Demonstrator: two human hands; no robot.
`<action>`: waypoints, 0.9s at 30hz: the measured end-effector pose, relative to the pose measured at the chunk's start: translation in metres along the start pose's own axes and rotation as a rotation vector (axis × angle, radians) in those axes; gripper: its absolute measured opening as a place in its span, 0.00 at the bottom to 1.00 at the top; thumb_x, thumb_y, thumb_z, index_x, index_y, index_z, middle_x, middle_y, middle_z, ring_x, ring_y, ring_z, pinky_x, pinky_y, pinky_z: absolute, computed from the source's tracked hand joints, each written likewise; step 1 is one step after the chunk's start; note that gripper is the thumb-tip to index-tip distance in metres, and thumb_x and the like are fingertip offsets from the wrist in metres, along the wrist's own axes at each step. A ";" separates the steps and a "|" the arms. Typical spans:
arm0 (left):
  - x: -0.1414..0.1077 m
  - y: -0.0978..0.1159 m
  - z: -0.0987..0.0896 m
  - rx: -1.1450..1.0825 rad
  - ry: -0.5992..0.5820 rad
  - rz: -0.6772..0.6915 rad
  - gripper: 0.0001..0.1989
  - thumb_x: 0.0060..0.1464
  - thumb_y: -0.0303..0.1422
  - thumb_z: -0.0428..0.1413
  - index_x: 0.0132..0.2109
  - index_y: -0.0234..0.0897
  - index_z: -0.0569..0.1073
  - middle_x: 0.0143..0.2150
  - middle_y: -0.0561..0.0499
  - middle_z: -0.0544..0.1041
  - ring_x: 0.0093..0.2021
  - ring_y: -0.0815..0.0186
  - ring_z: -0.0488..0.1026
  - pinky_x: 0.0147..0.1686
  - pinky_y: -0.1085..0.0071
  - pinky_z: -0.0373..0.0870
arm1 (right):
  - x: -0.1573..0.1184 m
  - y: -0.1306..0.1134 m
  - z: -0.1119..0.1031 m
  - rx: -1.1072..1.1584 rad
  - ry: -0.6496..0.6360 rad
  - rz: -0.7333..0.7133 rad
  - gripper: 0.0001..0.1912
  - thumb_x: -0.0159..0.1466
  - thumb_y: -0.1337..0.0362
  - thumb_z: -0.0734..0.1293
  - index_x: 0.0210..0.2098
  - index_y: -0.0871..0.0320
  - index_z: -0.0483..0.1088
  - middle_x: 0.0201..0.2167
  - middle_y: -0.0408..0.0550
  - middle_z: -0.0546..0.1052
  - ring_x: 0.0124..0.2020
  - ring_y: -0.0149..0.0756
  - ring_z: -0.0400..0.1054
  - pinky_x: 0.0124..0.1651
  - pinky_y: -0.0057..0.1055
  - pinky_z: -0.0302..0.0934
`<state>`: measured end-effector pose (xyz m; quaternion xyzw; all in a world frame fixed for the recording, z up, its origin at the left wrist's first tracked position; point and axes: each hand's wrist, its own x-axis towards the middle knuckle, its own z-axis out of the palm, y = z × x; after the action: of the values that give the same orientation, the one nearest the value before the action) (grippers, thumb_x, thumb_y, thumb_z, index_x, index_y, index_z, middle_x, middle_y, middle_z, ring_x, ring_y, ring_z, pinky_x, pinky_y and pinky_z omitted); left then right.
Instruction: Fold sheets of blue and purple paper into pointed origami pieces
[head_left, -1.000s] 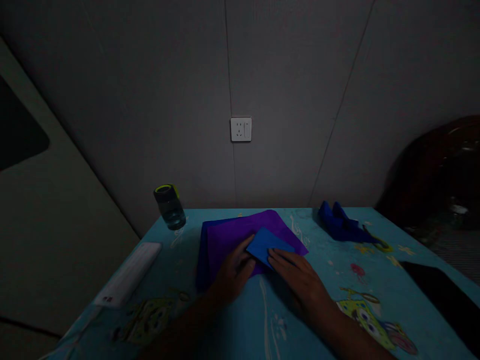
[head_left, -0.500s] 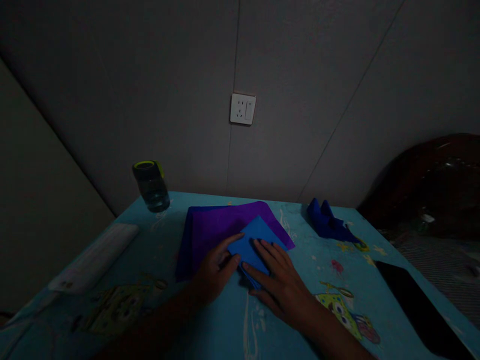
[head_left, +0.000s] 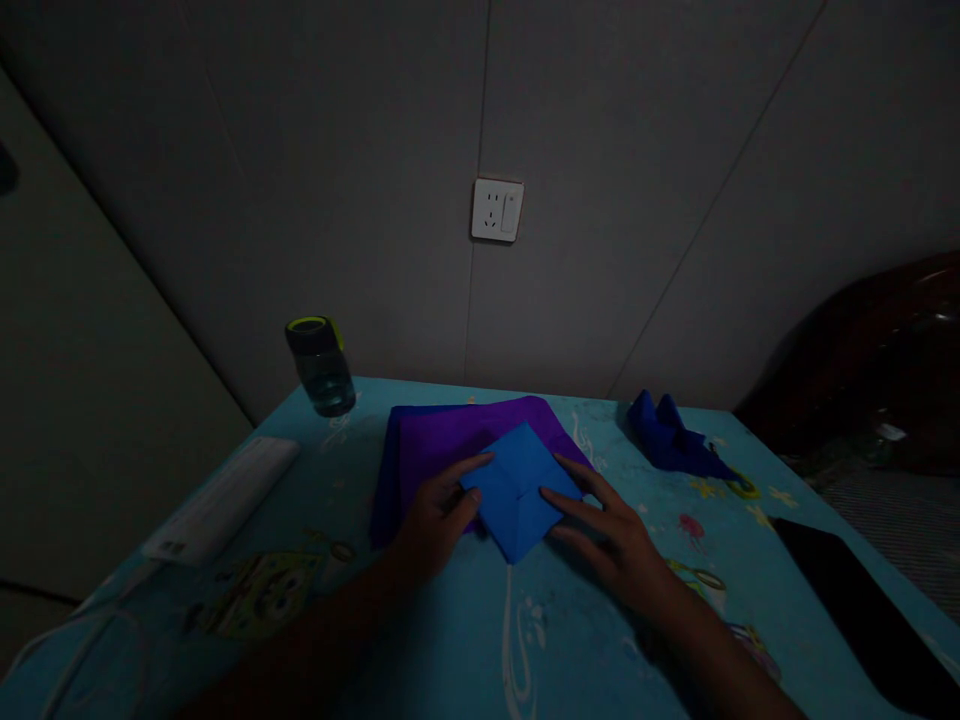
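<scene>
A square of folded blue paper (head_left: 519, 505) lies turned cornerwise between my hands, with crease lines meeting near its middle. My left hand (head_left: 433, 515) pinches its left corner, the index finger on the upper edge and the thumb on top. At the right corner, my right hand (head_left: 611, 540) grips the paper, one finger at the upper edge and another over its face. Under the far part of the folded paper is a purple sheet (head_left: 442, 440), which overlaps a dark blue sheet (head_left: 384, 500).
A dark blue folded paper piece (head_left: 664, 437) with pointed peaks sits at the back right. The bottle (head_left: 324, 370) stands at the back left. A long white power strip (head_left: 225, 497) with a cable lies at left, a flat black object (head_left: 855, 605) at right. A wall socket (head_left: 497, 210) is behind.
My right hand has moved from the paper's face to its right corner, uncovering the middle. The folded paper now lies more evenly cornerwise. The whole view has shifted slightly.
</scene>
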<state>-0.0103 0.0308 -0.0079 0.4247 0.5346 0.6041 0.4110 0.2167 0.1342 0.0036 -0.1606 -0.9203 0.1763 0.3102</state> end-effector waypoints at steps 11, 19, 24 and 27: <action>-0.001 0.005 -0.008 0.333 -0.093 0.323 0.19 0.58 0.36 0.52 0.55 0.36 0.74 0.56 0.40 0.73 0.52 0.55 0.73 0.50 0.61 0.71 | 0.002 -0.003 0.001 0.102 0.066 0.015 0.19 0.68 0.63 0.63 0.58 0.48 0.68 0.63 0.54 0.63 0.62 0.46 0.60 0.59 0.47 0.62; -0.005 0.003 -0.003 0.352 -0.187 0.358 0.17 0.56 0.33 0.57 0.52 0.37 0.76 0.54 0.42 0.74 0.50 0.58 0.75 0.46 0.66 0.74 | 0.006 -0.011 -0.002 0.237 0.225 0.110 0.12 0.68 0.60 0.63 0.47 0.50 0.76 0.57 0.52 0.71 0.56 0.44 0.67 0.54 0.44 0.66; -0.005 0.006 0.000 0.406 -0.108 0.387 0.12 0.57 0.34 0.56 0.44 0.37 0.81 0.43 0.46 0.81 0.41 0.61 0.78 0.44 0.67 0.73 | 0.010 -0.017 0.001 0.424 0.314 0.338 0.09 0.63 0.57 0.69 0.33 0.54 0.78 0.46 0.52 0.78 0.47 0.44 0.72 0.49 0.41 0.67; -0.006 0.003 0.002 0.418 -0.031 0.274 0.11 0.57 0.37 0.57 0.41 0.37 0.81 0.38 0.47 0.81 0.37 0.61 0.78 0.38 0.69 0.73 | 0.013 -0.019 0.004 0.581 0.375 0.494 0.09 0.58 0.56 0.72 0.30 0.56 0.75 0.41 0.50 0.79 0.40 0.40 0.73 0.43 0.37 0.68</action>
<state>-0.0070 0.0251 -0.0048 0.5781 0.5790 0.5241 0.2364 0.2010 0.1215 0.0152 -0.3114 -0.6940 0.4649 0.4531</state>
